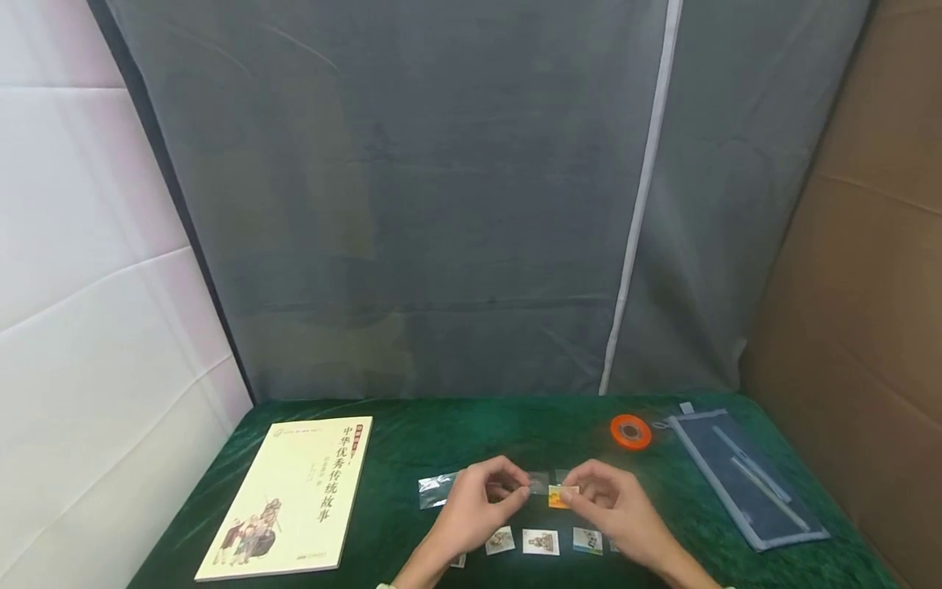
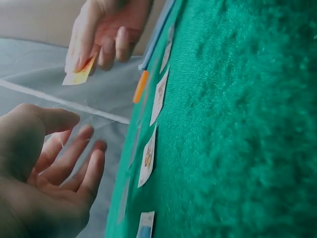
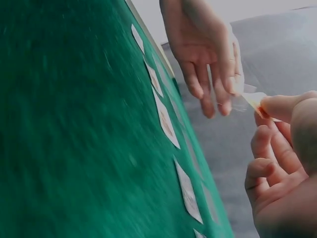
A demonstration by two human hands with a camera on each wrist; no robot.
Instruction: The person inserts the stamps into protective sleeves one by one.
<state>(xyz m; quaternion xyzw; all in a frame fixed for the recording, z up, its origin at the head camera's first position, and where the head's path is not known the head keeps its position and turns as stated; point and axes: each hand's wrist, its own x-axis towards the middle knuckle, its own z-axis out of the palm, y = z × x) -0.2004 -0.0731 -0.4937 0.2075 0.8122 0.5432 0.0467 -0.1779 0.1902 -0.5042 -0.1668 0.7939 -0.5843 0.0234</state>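
My right hand (image 1: 618, 505) pinches a small yellow-orange picture card (image 1: 559, 496) between thumb and index finger, above the table. Facing it from the left, my left hand (image 1: 480, 501) pinches a thin clear plastic sleeve (image 3: 239, 104) near its thumb and index fingertips; the sleeve is hard to make out. The card's edge is close to the sleeve, but whether it is inside cannot be told. Below the hands lies a row of small picture cards, among them a middle card (image 1: 540, 541), a left one (image 1: 500, 540) and a right one (image 1: 588, 541). Others are partly hidden by the hands.
A clear plastic sleeve (image 1: 437, 490) lies beyond the left hand on the green cloth (image 1: 412, 442). At left is a cream book (image 1: 294, 491). An orange tape roll (image 1: 630, 432) and a blue-grey zip pouch (image 1: 746, 474) with stick-like items lie at right. Grey fabric (image 1: 471, 204) hangs behind.
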